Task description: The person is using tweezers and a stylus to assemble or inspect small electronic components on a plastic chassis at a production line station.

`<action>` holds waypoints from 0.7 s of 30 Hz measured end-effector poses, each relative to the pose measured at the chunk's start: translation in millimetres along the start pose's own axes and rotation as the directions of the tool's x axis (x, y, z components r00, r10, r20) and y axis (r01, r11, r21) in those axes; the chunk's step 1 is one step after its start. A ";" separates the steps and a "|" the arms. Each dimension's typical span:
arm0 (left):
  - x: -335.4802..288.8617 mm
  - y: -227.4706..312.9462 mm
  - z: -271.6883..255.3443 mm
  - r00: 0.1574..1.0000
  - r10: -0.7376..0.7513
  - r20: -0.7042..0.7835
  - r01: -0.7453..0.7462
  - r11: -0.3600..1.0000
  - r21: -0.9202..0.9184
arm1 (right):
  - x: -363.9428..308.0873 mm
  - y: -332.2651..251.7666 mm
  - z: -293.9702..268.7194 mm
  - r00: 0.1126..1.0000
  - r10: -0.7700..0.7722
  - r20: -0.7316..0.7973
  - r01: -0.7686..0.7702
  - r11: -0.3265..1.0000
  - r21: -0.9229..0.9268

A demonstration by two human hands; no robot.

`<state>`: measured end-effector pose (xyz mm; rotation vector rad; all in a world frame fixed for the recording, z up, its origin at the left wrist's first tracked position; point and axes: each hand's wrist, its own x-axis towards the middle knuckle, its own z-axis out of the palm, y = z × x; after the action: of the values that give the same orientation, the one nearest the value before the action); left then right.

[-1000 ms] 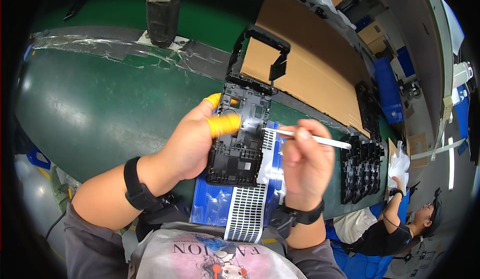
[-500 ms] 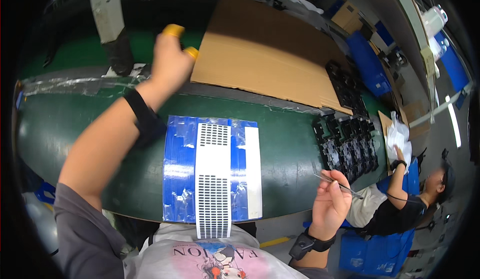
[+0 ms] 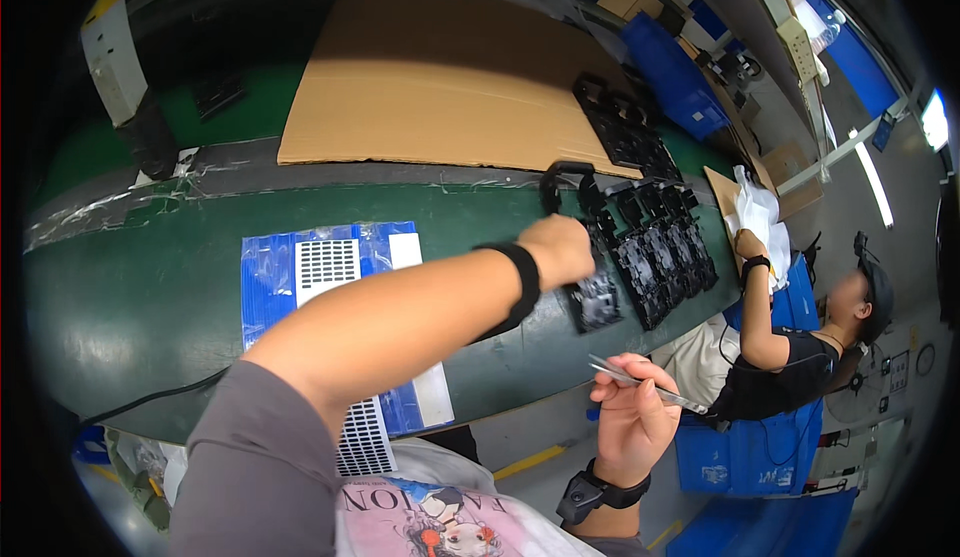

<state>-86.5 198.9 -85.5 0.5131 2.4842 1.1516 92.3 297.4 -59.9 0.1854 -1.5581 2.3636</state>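
Note:
My left hand (image 3: 561, 249) reaches across to the black moulded plastic parts, its fingers closed on a black plastic part (image 3: 598, 302) at the left end of the group. That part is smeared by motion, and the fingertips are hidden behind the hand. Several similar black parts (image 3: 660, 257) lie in rows just to the right. Close to the table's front edge, my right hand (image 3: 637, 422) holds metal tweezers (image 3: 650, 387) between thumb and fingers. Under my left forearm, a white label sheet (image 3: 328, 265) with small black rectangles rests on a blue plastic board (image 3: 268, 287), partly covered.
A large cardboard sheet (image 3: 430, 107) lies behind the green table (image 3: 130, 277). More black parts (image 3: 625, 122) lie at its right end. A post (image 3: 115, 67) and a dark flat piece (image 3: 218, 95) are far left. A co-worker (image 3: 790, 357) sits at right, beside blue crates (image 3: 750, 452).
My left hand has swung from the far left beside the cardboard to the black parts on the right. The view has shifted right. My right hand still holds the tweezers.

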 end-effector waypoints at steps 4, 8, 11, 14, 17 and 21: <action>-11.5 -22.2 -56.0 0.955 -0.091 -0.282 0.018 0.967 -0.253 | -0.7 4.3 -11.4 0.985 0.168 -0.040 -0.164 0.983 0.081; -39.7 -72.2 -96.2 0.828 -0.211 -0.520 -0.195 0.761 -0.619 | 13.0 18.8 13.2 0.983 0.182 0.011 -0.183 0.982 0.047; -90.4 -75.8 -125.0 0.807 -0.251 -0.535 -0.376 0.480 -0.792 | 28.1 27.3 46.8 0.966 0.230 0.116 -0.233 0.972 0.011; -134.9 -97.4 -149.0 0.874 -0.234 -0.425 -0.329 0.357 -0.874 | 37.8 49.6 91.6 0.912 0.328 0.246 -0.320 0.945 -0.074; -169.5 -113.0 -149.0 0.792 -0.342 -0.506 -0.431 0.276 -0.859 | 47.4 78.0 124.4 0.807 0.459 0.371 -0.415 0.889 -0.196; -211.9 -117.0 -140.9 0.812 -0.373 -0.449 -0.428 0.142 -0.892 | 55.4 109.9 135.9 0.823 0.467 0.322 -0.390 0.878 -0.276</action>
<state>13.3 -61.2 -56.6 -0.3132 1.2549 2.9413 -3.3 143.2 -86.3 0.2867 -2.2173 2.5925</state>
